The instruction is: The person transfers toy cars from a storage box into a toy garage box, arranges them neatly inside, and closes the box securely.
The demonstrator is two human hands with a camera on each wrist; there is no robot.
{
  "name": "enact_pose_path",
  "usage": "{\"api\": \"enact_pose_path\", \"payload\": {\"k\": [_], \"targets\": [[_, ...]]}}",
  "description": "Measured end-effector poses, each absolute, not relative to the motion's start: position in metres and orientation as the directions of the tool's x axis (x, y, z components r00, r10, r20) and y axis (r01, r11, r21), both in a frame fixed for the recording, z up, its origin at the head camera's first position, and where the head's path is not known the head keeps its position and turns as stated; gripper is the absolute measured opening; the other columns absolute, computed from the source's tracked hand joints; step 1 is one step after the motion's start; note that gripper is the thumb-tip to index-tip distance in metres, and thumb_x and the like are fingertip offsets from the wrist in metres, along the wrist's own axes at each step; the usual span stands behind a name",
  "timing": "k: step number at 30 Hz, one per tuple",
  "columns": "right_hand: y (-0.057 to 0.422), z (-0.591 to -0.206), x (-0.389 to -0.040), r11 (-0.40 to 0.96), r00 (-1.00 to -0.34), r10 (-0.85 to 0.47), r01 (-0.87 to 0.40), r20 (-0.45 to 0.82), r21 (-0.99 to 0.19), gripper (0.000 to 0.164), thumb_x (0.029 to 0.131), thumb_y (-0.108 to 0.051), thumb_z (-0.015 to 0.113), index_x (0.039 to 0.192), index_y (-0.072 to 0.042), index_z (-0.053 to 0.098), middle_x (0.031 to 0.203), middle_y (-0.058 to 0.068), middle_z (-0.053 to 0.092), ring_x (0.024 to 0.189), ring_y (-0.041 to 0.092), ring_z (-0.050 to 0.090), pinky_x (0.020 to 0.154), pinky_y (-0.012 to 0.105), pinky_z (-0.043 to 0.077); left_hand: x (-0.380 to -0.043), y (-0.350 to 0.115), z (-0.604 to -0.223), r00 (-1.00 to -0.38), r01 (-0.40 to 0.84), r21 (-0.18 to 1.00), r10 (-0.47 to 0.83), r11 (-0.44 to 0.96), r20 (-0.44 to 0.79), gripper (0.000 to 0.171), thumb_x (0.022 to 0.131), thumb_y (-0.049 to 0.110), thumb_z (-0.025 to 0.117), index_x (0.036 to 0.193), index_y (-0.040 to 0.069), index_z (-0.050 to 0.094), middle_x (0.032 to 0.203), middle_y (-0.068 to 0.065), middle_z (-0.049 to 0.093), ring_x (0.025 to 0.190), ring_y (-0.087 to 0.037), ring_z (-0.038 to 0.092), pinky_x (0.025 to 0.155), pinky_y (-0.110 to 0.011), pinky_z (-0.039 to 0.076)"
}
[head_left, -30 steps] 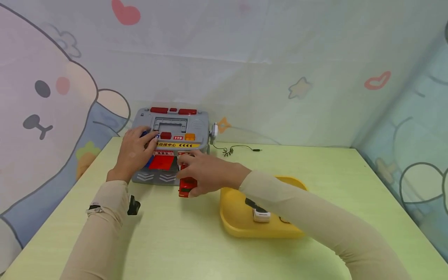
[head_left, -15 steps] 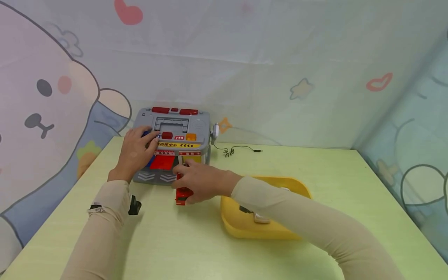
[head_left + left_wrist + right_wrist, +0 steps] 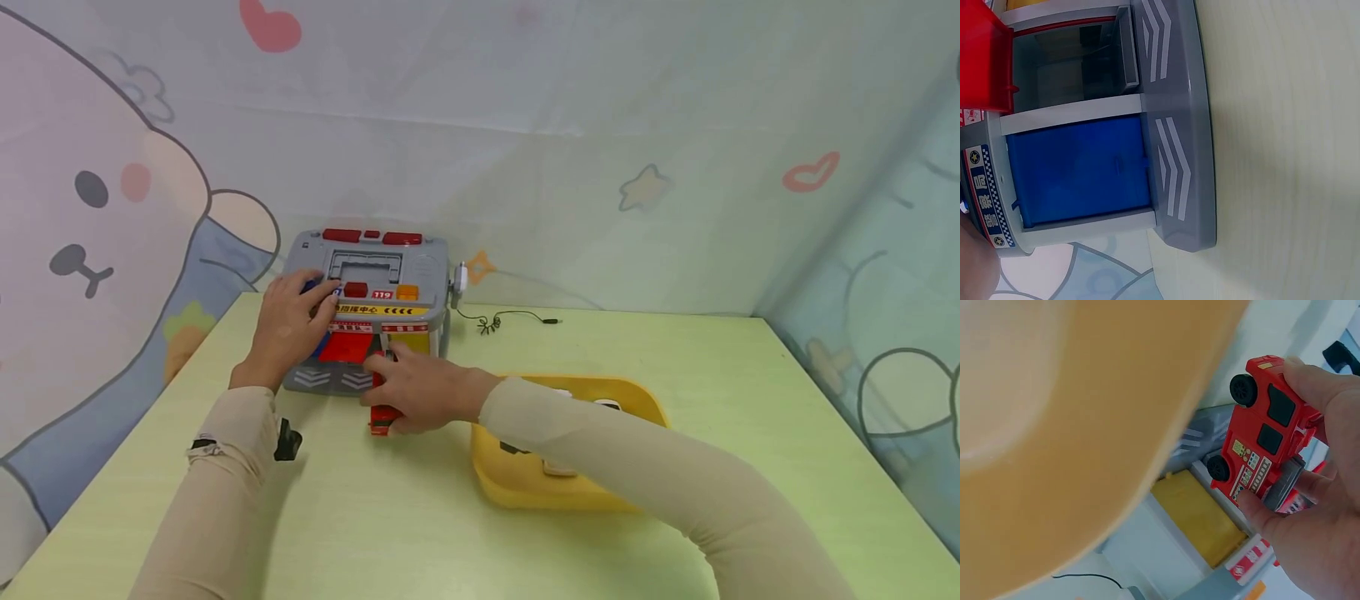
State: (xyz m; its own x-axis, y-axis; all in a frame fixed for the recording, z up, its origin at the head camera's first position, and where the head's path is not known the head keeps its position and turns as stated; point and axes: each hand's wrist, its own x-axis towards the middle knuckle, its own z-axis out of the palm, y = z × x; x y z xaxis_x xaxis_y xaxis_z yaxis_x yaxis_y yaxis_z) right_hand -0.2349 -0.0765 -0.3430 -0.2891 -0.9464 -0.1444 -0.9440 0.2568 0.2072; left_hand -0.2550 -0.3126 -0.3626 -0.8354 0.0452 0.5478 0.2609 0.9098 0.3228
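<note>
My right hand (image 3: 423, 387) grips a red toy fire truck (image 3: 1266, 428) by its ends, thumb and fingers on either side. The truck is just in front of the grey toy rescue station (image 3: 427, 275), near its middle bay. On the station's top left corner rests my left hand (image 3: 292, 321), fingers by the blue button (image 3: 310, 286). A red door (image 3: 985, 62) stands raised over the middle bay, whose inside (image 3: 1066, 65) shows in the left wrist view. The blue door (image 3: 1082, 172) and the yellow door (image 3: 1200, 515) are down.
A yellow tray (image 3: 487, 492) with several toy vehicles stands right of the station, under my right forearm. A thin black cable (image 3: 517, 313) lies behind it. Behind the table hangs a printed cloth (image 3: 525, 208).
My right hand has moved left with the fire truck, from before the yellow door towards the middle bay. The left hand has stayed on the station.
</note>
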Motion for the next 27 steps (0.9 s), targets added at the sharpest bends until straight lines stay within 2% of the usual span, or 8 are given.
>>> {"api": "enact_pose_path", "payload": {"k": [5, 9, 16, 24, 27], "targets": [[-0.079, -0.349, -0.237, 0.27, -0.313, -0.933, -0.934, -0.176, 0.233, 0.05, 0.094, -0.048, 0.064, 0.141, -0.031, 0.056, 0.152, 0.008, 0.043, 0.132, 0.033, 0.043, 0.113, 0.037, 0.037, -0.254, -0.313, -0.364, -0.836, 0.263, 0.328, 0.044, 0.907, 0.547, 0.038, 0.103, 0.02, 0.049, 0.133, 0.002, 0.063, 0.14, -0.026, 0.052, 0.133, -0.045, 0.043, 0.12, -0.062, 0.02], [-0.081, -0.354, -0.237, 0.248, -0.304, -0.933, -0.932, -0.194, 0.265, 0.051, 0.094, -0.051, 0.063, 0.141, -0.032, 0.056, 0.151, 0.008, 0.044, 0.131, 0.034, 0.044, 0.115, 0.04, 0.036, -0.254, -0.312, -0.363, -0.834, 0.266, 0.327, 0.046, 0.907, 0.55, 0.038, 0.103, 0.02, 0.048, 0.132, 0.002, 0.064, 0.14, -0.026, 0.052, 0.133, -0.045, 0.043, 0.12, -0.063, 0.02], [-0.09, -0.359, -0.238, 0.232, -0.292, -0.941, -0.925, -0.172, 0.3, 0.049, 0.094, -0.053, 0.06, 0.139, -0.033, 0.056, 0.149, 0.006, 0.045, 0.128, 0.034, 0.046, 0.112, 0.04, 0.04, -0.255, -0.311, -0.361, -0.84, 0.26, 0.341, 0.036, 0.903, 0.542, 0.038, 0.104, 0.022, 0.048, 0.133, 0.002, 0.063, 0.141, -0.025, 0.051, 0.135, -0.044, 0.042, 0.122, -0.062, 0.017], [-0.097, -0.361, -0.239, 0.213, -0.291, -0.942, -0.902, -0.165, 0.375, 0.053, 0.094, -0.059, 0.056, 0.14, -0.033, 0.054, 0.152, 0.007, 0.045, 0.132, 0.035, 0.046, 0.12, 0.048, 0.031, -0.254, -0.311, -0.363, -0.844, 0.242, 0.346, 0.021, 0.906, 0.536, 0.038, 0.104, 0.022, 0.048, 0.133, 0.002, 0.063, 0.141, -0.026, 0.051, 0.135, -0.045, 0.042, 0.122, -0.062, 0.017], [-0.097, -0.363, -0.24, 0.214, -0.294, -0.943, -0.894, -0.157, 0.393, 0.054, 0.093, -0.061, 0.055, 0.141, -0.034, 0.053, 0.152, 0.006, 0.045, 0.133, 0.036, 0.045, 0.12, 0.048, 0.031, -0.254, -0.311, -0.363, -0.843, 0.241, 0.341, 0.021, 0.909, 0.538, 0.039, 0.104, 0.022, 0.048, 0.133, 0.003, 0.063, 0.141, -0.025, 0.051, 0.135, -0.045, 0.042, 0.122, -0.062, 0.017]]}}
